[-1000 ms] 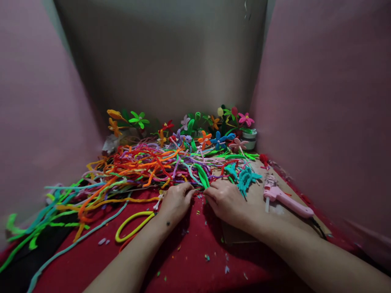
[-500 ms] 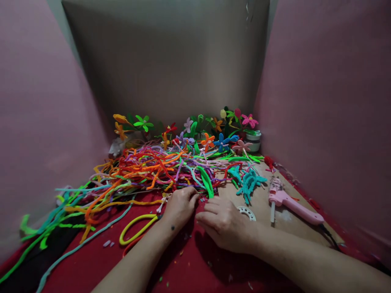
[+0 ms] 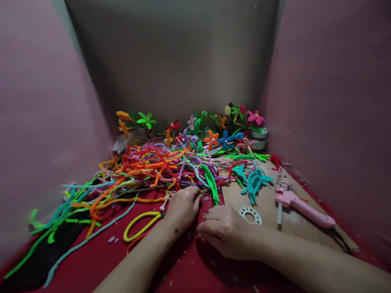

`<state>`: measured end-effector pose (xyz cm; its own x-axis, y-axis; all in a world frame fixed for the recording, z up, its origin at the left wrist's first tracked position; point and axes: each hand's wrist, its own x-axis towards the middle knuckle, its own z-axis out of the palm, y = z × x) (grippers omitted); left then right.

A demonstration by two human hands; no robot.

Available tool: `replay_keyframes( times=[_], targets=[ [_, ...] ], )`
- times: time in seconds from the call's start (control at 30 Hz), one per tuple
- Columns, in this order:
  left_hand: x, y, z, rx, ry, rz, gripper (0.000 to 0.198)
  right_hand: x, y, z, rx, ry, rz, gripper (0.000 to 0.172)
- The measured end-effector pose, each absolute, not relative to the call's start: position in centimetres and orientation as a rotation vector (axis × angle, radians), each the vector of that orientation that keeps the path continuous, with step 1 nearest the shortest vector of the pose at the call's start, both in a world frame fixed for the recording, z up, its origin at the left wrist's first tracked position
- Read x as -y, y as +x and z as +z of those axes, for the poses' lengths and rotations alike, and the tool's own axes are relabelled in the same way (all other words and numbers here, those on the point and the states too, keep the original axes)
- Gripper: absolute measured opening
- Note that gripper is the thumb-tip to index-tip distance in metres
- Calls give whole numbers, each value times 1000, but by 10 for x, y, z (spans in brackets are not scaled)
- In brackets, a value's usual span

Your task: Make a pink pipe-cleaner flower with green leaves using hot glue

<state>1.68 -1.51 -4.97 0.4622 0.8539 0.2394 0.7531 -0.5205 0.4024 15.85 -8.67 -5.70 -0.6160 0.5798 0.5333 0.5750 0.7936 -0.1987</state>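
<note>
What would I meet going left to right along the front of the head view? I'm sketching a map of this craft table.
Yellow loop → left hand → right hand → white ring → pink glue gun.

Dim pink side walls (image 3: 39, 122), grey back wall (image 3: 171, 61)

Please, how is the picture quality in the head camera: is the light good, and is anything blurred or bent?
Head view: dim, soft light, no glare; the left hand and right hand cast dark shadows on the red cloth. The pink walls lean outward, a wide-lens bend, and edges look smeared. The pipe cleaner pile and pink glue gun are fairly sharp.
</note>
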Motion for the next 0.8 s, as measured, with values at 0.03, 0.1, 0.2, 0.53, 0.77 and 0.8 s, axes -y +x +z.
replay_keyframes(
  times=[0.03,0.1,0.2,0.53,0.77,0.8],
  targets=[
    [15,15,-47,-1393,2485,606,16,87,159,-57,2389,-857,12,18],
    [15,8,-39,-1413,2511,585,15,87,160,-56,2388,-864,12,19],
    [16,-14,-23,-1468,2552,484,10,86,163,-54,2389,-874,38,18],
    [37,-67,-22,-1608,2678,16,15,86,164,-54,2398,-854,94,20],
    [39,-66,-28,-1566,2667,93,16,85,165,-54,2384,-862,86,22],
    [38,-67,-29,-1568,2656,105,17,85,166,-54,2387,-860,89,22]
  ],
)
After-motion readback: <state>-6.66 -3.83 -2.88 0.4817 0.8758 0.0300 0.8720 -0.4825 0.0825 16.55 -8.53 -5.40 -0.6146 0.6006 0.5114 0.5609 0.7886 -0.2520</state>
